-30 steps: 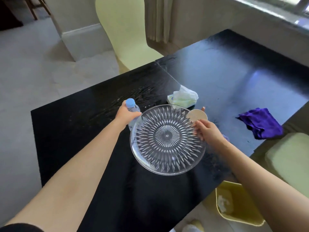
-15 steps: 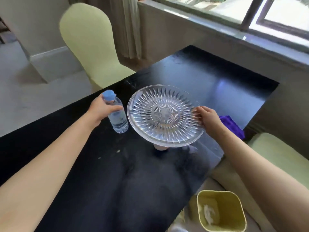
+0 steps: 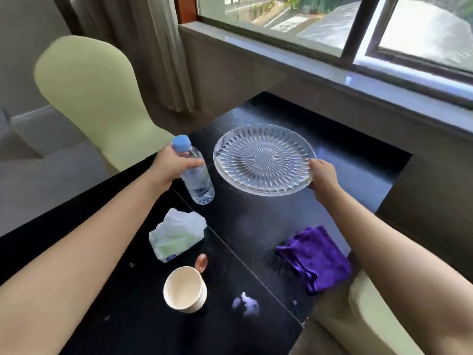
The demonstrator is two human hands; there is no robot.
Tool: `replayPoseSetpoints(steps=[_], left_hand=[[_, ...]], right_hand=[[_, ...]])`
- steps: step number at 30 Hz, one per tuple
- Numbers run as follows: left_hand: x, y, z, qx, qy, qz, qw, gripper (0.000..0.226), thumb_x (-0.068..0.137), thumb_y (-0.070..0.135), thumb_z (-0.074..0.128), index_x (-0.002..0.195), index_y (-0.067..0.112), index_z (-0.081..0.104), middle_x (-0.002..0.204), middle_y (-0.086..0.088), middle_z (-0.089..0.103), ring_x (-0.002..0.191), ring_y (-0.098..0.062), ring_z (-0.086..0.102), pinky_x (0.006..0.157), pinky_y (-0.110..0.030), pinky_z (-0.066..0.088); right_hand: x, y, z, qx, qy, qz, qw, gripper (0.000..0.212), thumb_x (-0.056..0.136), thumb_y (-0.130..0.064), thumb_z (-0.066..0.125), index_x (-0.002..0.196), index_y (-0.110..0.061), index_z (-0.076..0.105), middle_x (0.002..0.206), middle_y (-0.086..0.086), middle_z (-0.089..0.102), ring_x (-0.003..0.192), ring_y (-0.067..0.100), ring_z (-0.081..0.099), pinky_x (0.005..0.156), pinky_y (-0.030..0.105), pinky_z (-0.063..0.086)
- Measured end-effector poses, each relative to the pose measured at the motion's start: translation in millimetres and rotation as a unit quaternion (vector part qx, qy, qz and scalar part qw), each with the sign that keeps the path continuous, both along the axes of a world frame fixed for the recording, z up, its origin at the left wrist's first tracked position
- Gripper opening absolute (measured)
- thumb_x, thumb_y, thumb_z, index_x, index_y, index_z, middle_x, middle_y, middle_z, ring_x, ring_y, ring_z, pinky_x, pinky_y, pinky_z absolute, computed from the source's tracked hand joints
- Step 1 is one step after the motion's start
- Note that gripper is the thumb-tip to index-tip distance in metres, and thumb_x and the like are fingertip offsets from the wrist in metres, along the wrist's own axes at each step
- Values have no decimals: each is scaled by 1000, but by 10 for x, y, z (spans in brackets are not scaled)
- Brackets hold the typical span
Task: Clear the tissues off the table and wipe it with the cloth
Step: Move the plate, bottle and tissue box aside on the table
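My left hand (image 3: pixel 174 165) grips a clear water bottle (image 3: pixel 197 180) with a blue cap, held tilted above the black table (image 3: pixel 256 226). My right hand (image 3: pixel 322 175) holds the near right rim of a cut-glass plate (image 3: pixel 263 160), lifted over the far part of the table. A crumpled purple cloth (image 3: pixel 314 257) lies near the table's right edge. A soft pack of tissues (image 3: pixel 176 234) lies in the middle. A small crumpled tissue scrap (image 3: pixel 247 304) lies near the front, right of a cream mug (image 3: pixel 185 290).
A pale green chair (image 3: pixel 89 98) stands at the far left of the table. Another pale green seat (image 3: pixel 371 316) is at the lower right. A window sill (image 3: pixel 332 73) runs behind the table, with curtains at the back left.
Both hands carried the bottle and the plate farther away, toward the window end of the table. The view tilted up, so the tissue pack, mug and cloth show below my arms.
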State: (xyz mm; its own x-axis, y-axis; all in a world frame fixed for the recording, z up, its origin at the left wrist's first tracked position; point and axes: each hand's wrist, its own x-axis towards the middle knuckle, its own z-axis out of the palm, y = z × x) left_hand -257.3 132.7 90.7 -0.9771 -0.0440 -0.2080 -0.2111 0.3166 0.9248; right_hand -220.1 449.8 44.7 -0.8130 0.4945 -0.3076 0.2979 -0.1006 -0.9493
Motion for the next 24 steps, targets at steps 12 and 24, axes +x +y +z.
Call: replayPoseSetpoints(steps=[12,24], left_hand=[[-585,861,-903,-82,-33,34,996,60,69,19,79,120,10,50,111,-10,63,103,-23,60,80,-28,43],[-659,868,-1239,-142,-26,26,989,68,74,31,76,128,12,40,121,-9,57,105,-21,57,79,-28,44]], right_hand=[[-615,317,-1072,-73,-114,-34,990,29,91,5,37,71,-14,45,70,7,50,54,18,47,27,13,41],[-717,110,-1791,-79,-150,-31,985,14,91,-7,44,88,-9,57,95,15,59,73,27,61,51,29,51]])
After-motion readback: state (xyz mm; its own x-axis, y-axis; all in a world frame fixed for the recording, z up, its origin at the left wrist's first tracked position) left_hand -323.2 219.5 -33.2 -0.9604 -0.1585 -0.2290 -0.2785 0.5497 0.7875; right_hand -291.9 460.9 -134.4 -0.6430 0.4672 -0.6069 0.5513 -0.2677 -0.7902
